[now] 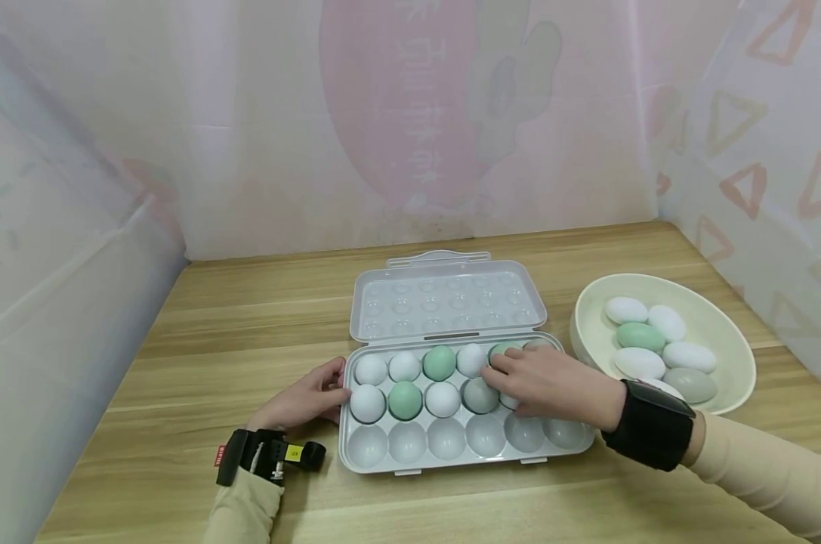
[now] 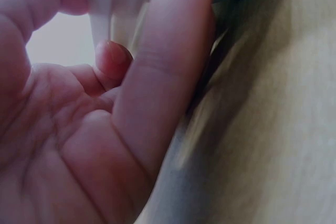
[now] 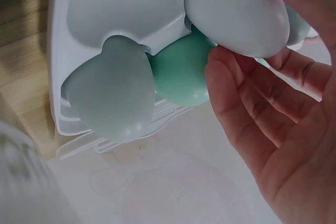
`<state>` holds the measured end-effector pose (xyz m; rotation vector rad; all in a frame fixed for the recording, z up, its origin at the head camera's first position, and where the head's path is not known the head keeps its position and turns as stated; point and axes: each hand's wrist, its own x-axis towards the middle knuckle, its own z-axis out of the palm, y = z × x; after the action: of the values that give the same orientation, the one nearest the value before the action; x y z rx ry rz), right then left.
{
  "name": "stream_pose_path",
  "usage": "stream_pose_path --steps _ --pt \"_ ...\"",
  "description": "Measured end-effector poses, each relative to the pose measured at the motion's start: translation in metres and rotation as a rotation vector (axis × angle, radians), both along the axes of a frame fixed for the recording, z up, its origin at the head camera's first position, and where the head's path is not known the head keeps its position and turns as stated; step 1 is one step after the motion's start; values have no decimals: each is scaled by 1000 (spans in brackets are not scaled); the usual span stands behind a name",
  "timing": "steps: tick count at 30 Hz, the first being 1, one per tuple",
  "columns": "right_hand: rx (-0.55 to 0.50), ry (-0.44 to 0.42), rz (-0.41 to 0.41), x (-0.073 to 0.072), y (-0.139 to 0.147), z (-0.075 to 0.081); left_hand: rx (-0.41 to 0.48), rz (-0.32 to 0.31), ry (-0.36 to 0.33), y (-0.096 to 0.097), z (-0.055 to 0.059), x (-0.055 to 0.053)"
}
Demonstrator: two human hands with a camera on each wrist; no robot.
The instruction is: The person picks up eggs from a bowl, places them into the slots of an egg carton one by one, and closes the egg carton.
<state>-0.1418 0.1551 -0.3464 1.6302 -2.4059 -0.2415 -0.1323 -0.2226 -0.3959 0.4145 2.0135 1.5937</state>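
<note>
The right hand (image 1: 549,381) pinches a smooth white oval egg (image 3: 236,17) at the middle row of a pale plastic egg box (image 1: 466,455), whose left end the left hand (image 1: 303,399) grips. Good seating calls for gentle release without nudging the mint-green egg (image 3: 181,72) alongside.

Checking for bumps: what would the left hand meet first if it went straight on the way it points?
The left hand would likely meet the left end of the egg tray first; it is right at that edge, though exact contact is hard to judge.
</note>
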Motion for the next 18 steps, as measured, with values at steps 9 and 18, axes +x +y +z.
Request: stream_pose_path --steps 9,18 --pt "-26 -5 0 1 3 5 -8 10 4 0 0 1" --pt "-39 -26 -9 1 10 12 -4 3 8 -1 0 0"
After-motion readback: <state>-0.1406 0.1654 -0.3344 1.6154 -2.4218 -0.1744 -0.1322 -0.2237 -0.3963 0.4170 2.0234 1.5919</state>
